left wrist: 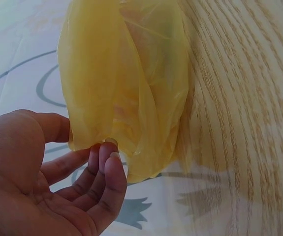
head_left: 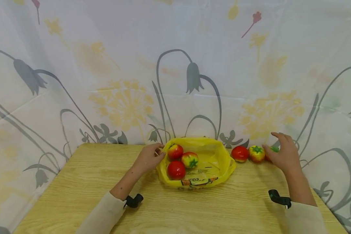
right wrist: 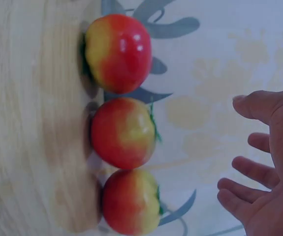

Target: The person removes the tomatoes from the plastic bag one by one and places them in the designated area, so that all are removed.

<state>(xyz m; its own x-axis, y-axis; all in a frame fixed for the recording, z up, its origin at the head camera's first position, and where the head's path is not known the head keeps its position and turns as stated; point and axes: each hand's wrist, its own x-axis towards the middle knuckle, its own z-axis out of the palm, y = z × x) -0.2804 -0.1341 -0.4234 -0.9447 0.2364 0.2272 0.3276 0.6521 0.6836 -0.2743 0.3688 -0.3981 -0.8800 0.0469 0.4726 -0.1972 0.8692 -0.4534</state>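
Observation:
A yellow plastic bag [head_left: 206, 143] stands with its mouth spread wide in the middle of the table. Inside, on its left side, lie three red-and-yellow tomatoes [head_left: 176, 170]. My left hand [head_left: 147, 158] pinches the bag's left edge between thumb and fingers, as the left wrist view shows up close. Right of the bag, three more tomatoes sit in a row: a mostly red one [head_left: 240, 153], one with its green top facing up [head_left: 256, 153], and a third [right wrist: 131, 201] partly hidden in the head view. Over the row's right end hovers my right hand [head_left: 285, 154], holding nothing, fingers spread and apart from the tomatoes.
The light wood table [head_left: 105, 175] ends against a hanging cloth [head_left: 128, 58] printed with grey and yellow flowers. The tomato row and the bag stand close to that back edge. A black wrist camera [head_left: 279, 197] is strapped to each wrist.

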